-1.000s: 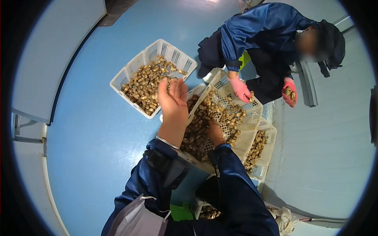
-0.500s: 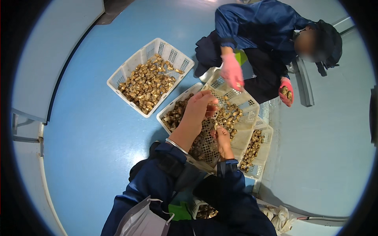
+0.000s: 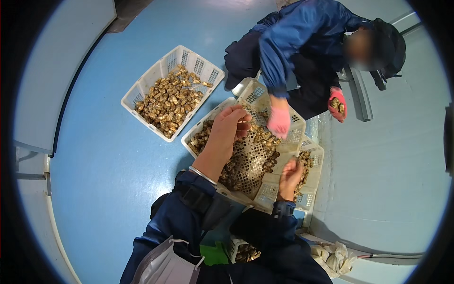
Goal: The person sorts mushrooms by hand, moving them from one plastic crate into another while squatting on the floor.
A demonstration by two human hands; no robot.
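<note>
1. The left hand (image 3: pixel 229 128) is held over the middle basket (image 3: pixel 250 163), its fingers pinched shut on what seems a small shell; the piece itself can hardly be made out.
2. The right hand (image 3: pixel 289 174) is laid on the shells (image 3: pixel 269 142) at the basket's right side, fingers curled; whether anything is gripped cannot be told.
3. The shells are judged hard, rough-edged, light singly and probably wet, so each is best pinched across its flat sides.
4. A fuller basket (image 3: pixel 171 92) is seen far left on the blue floor (image 3: pixel 104 165); a co-worker's pink glove (image 3: pixel 279 120) reaches in.
</note>
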